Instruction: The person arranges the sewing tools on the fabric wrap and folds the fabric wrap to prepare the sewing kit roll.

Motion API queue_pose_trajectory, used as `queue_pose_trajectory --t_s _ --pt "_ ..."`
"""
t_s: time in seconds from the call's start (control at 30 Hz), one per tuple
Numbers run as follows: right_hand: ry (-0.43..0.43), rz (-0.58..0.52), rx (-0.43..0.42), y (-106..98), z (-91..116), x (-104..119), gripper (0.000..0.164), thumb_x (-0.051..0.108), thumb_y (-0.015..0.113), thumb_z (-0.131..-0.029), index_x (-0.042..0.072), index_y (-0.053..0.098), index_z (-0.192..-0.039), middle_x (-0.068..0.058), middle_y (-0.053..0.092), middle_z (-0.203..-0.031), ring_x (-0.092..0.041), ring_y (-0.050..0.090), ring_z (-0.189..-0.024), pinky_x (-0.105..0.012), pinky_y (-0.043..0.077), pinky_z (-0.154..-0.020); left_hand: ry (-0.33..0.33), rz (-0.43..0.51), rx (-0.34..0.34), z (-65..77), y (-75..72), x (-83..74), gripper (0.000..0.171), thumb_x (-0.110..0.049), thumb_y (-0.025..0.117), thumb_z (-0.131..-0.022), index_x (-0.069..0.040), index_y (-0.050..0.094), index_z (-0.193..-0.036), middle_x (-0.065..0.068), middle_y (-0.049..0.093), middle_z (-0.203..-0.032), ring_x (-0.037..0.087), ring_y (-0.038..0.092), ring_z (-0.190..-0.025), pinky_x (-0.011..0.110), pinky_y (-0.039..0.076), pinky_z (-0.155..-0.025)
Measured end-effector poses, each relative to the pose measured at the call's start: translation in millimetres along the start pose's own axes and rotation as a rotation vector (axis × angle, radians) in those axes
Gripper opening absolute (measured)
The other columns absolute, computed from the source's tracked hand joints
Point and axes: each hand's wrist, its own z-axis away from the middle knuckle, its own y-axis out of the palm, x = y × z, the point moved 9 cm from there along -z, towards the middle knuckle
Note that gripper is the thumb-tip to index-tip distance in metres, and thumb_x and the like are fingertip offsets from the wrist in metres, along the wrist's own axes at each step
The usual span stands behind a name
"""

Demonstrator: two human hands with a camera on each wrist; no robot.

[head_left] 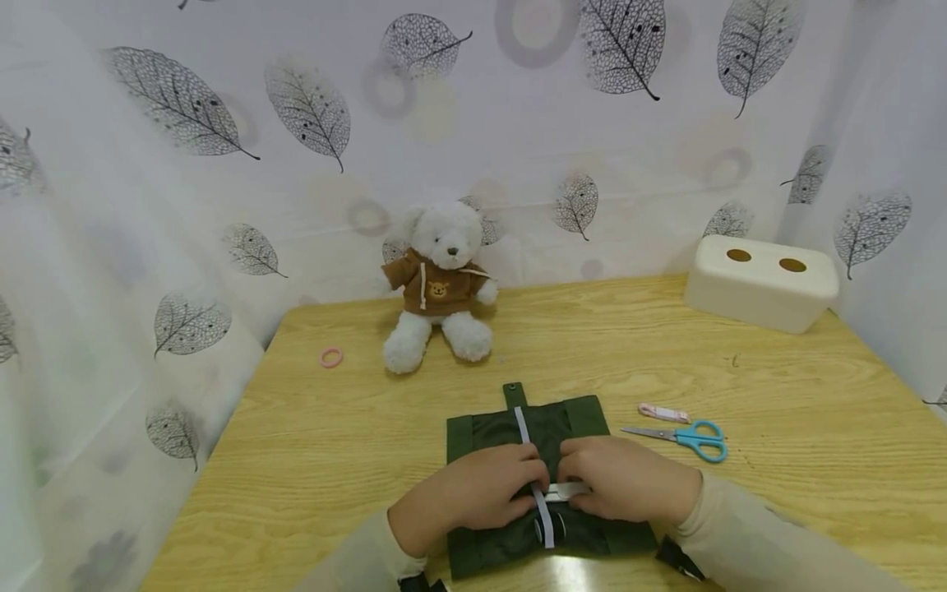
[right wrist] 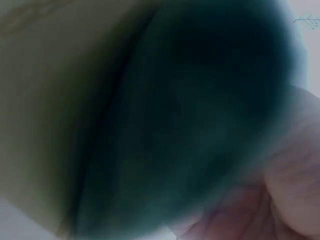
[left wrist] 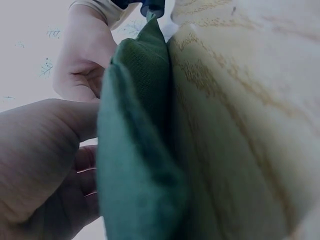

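A dark green fabric pouch lies unfolded on the table, with a white elastic strap down its middle. My left hand pinches the strap near its centre. From the other side my right hand holds a slim white object whose end meets the strap; its kind is hard to make out. Below the hands, a round black-and-white item sits under the strap. The pouch's raised edge hides the left fingertips in the left wrist view. Blurred green cloth fills most of the right wrist view.
Right of the pouch lie blue-handled scissors and a pink-and-white bundle. A white teddy bear in a brown hoodie sits at the back, near a pink ring. A cream box stands at the far right.
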Motion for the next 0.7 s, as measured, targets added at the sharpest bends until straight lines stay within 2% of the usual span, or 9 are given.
queue_pose_trajectory --t_s 0.33,0.57,0.7 --pt "-0.012 0.006 -0.016 -3.3 -3.0 3.6 0.013 0.015 0.082 -0.084 0.020 0.074 -0.091 0.015 0.053 -0.084 0.005 0.046 -0.071 -0.018 0.046 -0.063 -0.017 -0.007 0.012 -0.2 -3.0 -2.5 0.015 -0.022 0.068 -0.098 -0.023 0.067 -0.113 -0.010 0.060 -0.107 -0.001 0.055 -0.090 0.014 0.045 -0.080" --pt "-0.001 0.006 -0.028 -1.7 -1.4 0.3 0.013 0.017 0.082 -0.085 0.022 0.073 -0.094 0.014 0.050 -0.081 0.003 0.042 -0.068 -0.019 0.042 -0.060 -0.014 -0.010 0.013 -0.4 -3.6 -4.0 0.014 -0.023 0.068 -0.098 -0.022 0.068 -0.112 -0.011 0.061 -0.106 0.000 0.056 -0.091 0.014 0.046 -0.081" --pt "0.004 -0.021 -0.020 -0.1 0.7 -2.1 0.014 0.021 0.080 -0.087 0.023 0.074 -0.100 0.015 0.054 -0.086 0.003 0.044 -0.070 -0.020 0.044 -0.061 -0.018 -0.001 0.017 0.0 -3.1 -3.5 0.015 -0.023 0.068 -0.098 -0.022 0.068 -0.113 -0.011 0.061 -0.107 0.000 0.056 -0.092 0.014 0.046 -0.082"
